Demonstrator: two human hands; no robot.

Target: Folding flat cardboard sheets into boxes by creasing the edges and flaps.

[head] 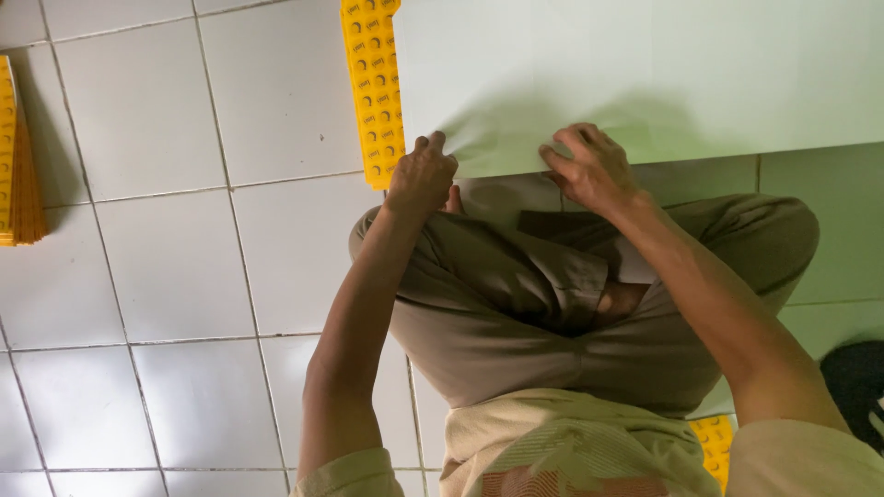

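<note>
pale green sheet (pixel 645 74) over white tiled floor (pixel 157 276)

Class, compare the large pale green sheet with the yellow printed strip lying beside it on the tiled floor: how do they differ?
The large pale green paper sheet is plain and wide; the narrow yellow printed strip is covered in repeated dark marks. The sheet's near edge is gripped by the left hand and right hand; no hand holds the strip, though the left hand is close. Both lie flat.

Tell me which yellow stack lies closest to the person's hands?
The yellow printed stack tucked under the big pale sheet, beside the left hand; the other stack sits far left.
</note>
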